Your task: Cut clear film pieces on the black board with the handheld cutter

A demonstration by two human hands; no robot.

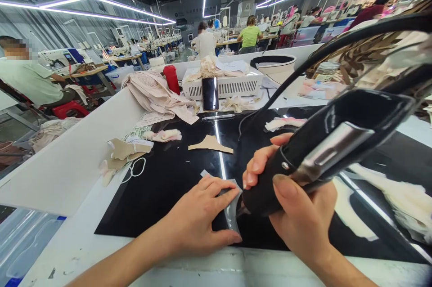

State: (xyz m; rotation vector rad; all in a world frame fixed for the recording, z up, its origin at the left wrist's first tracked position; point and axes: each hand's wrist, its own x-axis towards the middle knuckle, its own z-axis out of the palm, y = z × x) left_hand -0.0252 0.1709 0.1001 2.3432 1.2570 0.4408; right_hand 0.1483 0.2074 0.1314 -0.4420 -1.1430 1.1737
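My left hand (205, 210) lies on the black work surface (151, 201), its fingers spread. The fingertips and thumb press on a curved translucent piece (231, 210) at its two ends. My right hand (297, 206) is wrapped around a black corded handheld tool (265, 188) with a shiny metal lever on its body. The tool's tip points down at the right edge of the translucent piece; whether it touches, I cannot tell. Beyond my hands, a beige shaped fabric piece (211, 144) lies flat. Right of the tool sits a cream cut piece (353, 210).
A white slotted box (236, 85) stands behind the mat with a phone (210, 93) leaning on it. Beige fabric (158, 93) is heaped at left by a red cup (172, 78). A thick black cable (303, 62) arches at right. Other people sit at machines beyond.
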